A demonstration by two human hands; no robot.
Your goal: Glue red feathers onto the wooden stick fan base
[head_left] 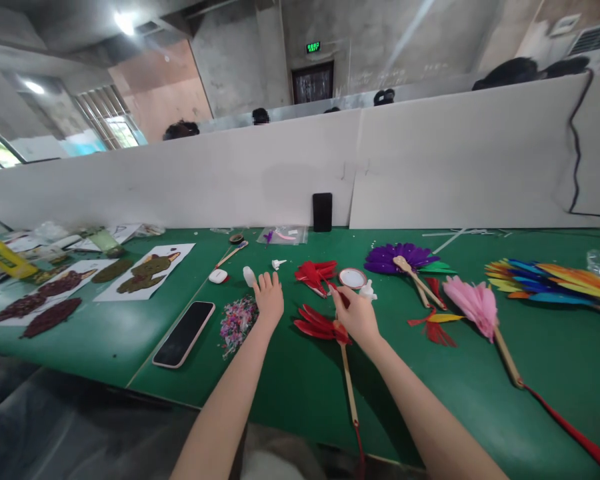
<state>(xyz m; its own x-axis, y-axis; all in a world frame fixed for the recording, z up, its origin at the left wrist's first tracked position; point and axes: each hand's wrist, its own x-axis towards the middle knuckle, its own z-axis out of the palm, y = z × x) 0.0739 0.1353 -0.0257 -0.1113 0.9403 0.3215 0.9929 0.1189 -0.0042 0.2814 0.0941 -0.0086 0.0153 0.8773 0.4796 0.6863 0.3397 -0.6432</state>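
My left hand [269, 300] reaches over the green table with its fingers stretched out. Just left of its fingertips is a small white bottle [249, 276]; I cannot tell if they touch. Beside the wrist lies a pile of small multicoloured bits [239, 321]. My right hand [357, 312] is closed in a pinch on what looks like a red feather [346, 301]. Under it lies a fan of red feathers [315, 325] on a wooden handle [349, 383]. A bunch of loose red feathers [314, 273] sits beyond. A white squeeze bottle [368, 290] and a round lid [353, 278] are beside my right hand.
A phone [185, 335] lies left of the bits. On the right are a purple feather fan [387, 259], a pink one [473, 303] and multicoloured feathers [550, 280]. Leaf-like cutouts on paper [157, 288] lie left. A white partition [260, 183] stands behind, with a dark phone-like slab [323, 212] against it.
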